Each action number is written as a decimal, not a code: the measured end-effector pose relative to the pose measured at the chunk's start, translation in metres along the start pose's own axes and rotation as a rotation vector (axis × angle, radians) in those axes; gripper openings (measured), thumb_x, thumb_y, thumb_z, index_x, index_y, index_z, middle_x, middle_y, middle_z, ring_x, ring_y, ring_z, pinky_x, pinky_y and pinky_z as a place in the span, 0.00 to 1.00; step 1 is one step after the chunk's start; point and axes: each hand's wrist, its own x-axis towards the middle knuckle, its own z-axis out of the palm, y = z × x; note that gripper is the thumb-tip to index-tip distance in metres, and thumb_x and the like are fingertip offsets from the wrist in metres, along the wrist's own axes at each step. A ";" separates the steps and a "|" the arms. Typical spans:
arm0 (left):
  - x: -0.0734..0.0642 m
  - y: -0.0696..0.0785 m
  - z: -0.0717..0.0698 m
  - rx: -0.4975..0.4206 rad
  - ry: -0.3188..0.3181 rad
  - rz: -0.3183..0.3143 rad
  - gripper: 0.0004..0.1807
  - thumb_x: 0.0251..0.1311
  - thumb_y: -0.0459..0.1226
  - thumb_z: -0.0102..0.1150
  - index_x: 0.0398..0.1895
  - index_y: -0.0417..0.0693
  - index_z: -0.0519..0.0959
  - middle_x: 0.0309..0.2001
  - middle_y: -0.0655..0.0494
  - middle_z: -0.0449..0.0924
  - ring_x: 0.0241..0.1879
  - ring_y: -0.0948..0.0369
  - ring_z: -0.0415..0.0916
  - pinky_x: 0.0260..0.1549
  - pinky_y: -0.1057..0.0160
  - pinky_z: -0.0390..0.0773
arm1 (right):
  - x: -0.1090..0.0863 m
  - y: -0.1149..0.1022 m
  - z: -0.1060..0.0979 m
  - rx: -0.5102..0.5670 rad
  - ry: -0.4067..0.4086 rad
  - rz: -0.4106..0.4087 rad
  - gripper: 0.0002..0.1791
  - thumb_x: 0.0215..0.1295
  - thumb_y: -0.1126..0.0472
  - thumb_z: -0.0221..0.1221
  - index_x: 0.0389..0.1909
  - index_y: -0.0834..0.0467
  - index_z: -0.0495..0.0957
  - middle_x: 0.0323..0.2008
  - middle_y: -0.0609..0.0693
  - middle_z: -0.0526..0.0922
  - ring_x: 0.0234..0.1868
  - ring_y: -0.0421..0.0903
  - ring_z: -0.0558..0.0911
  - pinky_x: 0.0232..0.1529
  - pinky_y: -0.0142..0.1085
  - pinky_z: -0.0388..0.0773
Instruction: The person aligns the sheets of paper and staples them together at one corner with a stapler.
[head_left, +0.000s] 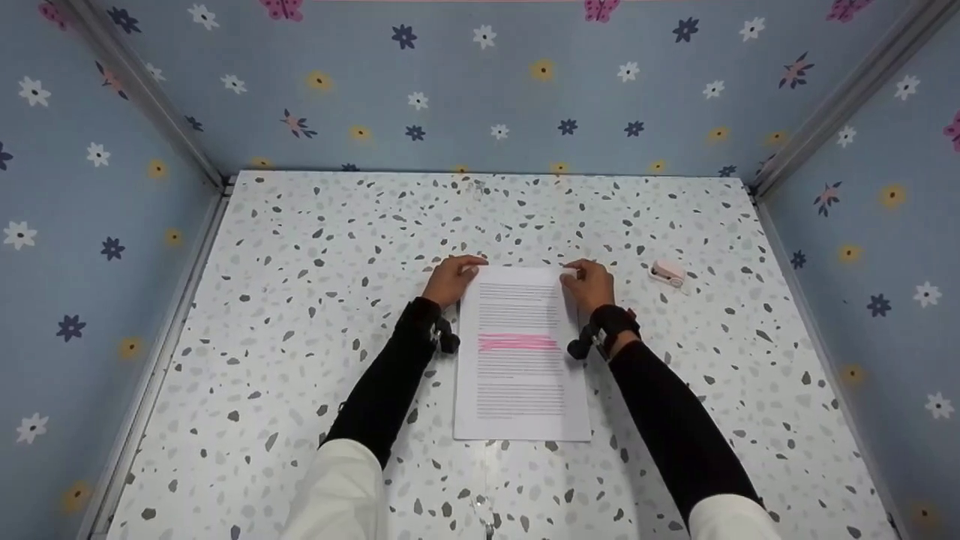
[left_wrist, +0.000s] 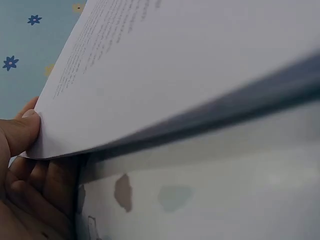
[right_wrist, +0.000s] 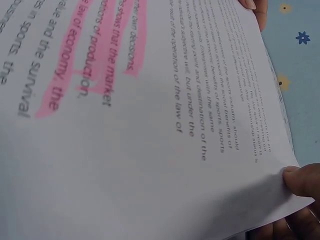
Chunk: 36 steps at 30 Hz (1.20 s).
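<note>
Printed sheets of paper, in a stack with pink highlighter across some middle lines, are in front of me in the head view. My left hand grips the far left corner, its thumb on top and fingers underneath in the left wrist view. At the far right corner my right hand pinches the paper the same way, the thumb lying on the printed face in the right wrist view. The left edge of the paper stands above the table in the left wrist view.
A small pale pink stapler-like object lies to the right of my right hand. The speckled white table is bordered by flower-patterned blue panels at the back and both sides. Each wrist wears a dark strap with a camera.
</note>
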 end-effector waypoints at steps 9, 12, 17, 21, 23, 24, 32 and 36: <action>0.005 0.002 -0.001 -0.016 0.020 0.078 0.15 0.76 0.31 0.50 0.59 0.39 0.81 0.59 0.42 0.81 0.60 0.49 0.76 0.63 0.53 0.69 | 0.003 -0.005 -0.005 0.004 -0.005 0.014 0.16 0.68 0.63 0.62 0.55 0.62 0.83 0.42 0.59 0.80 0.41 0.52 0.74 0.45 0.42 0.70; 0.002 0.000 0.001 -0.015 0.024 0.070 0.15 0.76 0.31 0.50 0.59 0.39 0.81 0.59 0.42 0.81 0.60 0.49 0.76 0.63 0.53 0.69 | 0.002 -0.003 -0.004 -0.003 -0.010 0.016 0.16 0.68 0.64 0.62 0.55 0.62 0.83 0.44 0.59 0.80 0.41 0.52 0.74 0.46 0.42 0.70; -0.002 -0.007 0.005 -0.024 0.030 0.063 0.15 0.76 0.31 0.51 0.58 0.40 0.82 0.58 0.43 0.81 0.60 0.49 0.76 0.63 0.53 0.69 | 0.001 0.003 -0.005 0.016 -0.034 0.018 0.17 0.67 0.61 0.63 0.54 0.62 0.83 0.40 0.59 0.81 0.37 0.50 0.76 0.40 0.39 0.71; -0.003 -0.012 0.006 -0.067 0.015 0.040 0.14 0.76 0.31 0.51 0.58 0.40 0.82 0.58 0.43 0.81 0.55 0.50 0.79 0.60 0.53 0.72 | 0.004 0.009 -0.023 0.062 -0.007 0.036 0.18 0.69 0.57 0.62 0.56 0.61 0.82 0.41 0.58 0.84 0.36 0.51 0.82 0.34 0.37 0.77; -0.002 -0.013 0.005 -0.079 0.017 0.032 0.14 0.76 0.32 0.51 0.58 0.41 0.82 0.58 0.44 0.82 0.53 0.51 0.80 0.58 0.53 0.73 | 0.008 0.012 -0.039 0.067 0.037 0.027 0.19 0.70 0.56 0.62 0.57 0.61 0.81 0.43 0.58 0.85 0.39 0.52 0.84 0.36 0.39 0.79; -0.002 -0.013 0.005 -0.082 0.019 0.028 0.14 0.76 0.32 0.51 0.58 0.41 0.82 0.58 0.44 0.81 0.52 0.51 0.80 0.58 0.53 0.73 | 0.011 0.013 -0.049 0.060 0.066 0.015 0.19 0.70 0.56 0.62 0.57 0.61 0.80 0.45 0.58 0.84 0.41 0.53 0.83 0.38 0.40 0.79; 0.000 -0.013 0.002 -0.091 0.009 0.035 0.14 0.76 0.32 0.51 0.58 0.41 0.82 0.58 0.44 0.81 0.56 0.52 0.78 0.60 0.54 0.72 | 0.028 0.044 -0.129 -0.131 0.139 -0.127 0.28 0.69 0.60 0.63 0.67 0.66 0.71 0.61 0.70 0.72 0.63 0.66 0.71 0.62 0.58 0.68; 0.001 -0.013 0.000 -0.117 -0.006 0.026 0.15 0.77 0.33 0.51 0.59 0.42 0.82 0.57 0.45 0.82 0.54 0.52 0.79 0.59 0.55 0.73 | 0.030 0.065 -0.151 -0.241 0.021 -0.139 0.37 0.67 0.58 0.65 0.72 0.68 0.64 0.68 0.72 0.65 0.70 0.70 0.61 0.68 0.62 0.59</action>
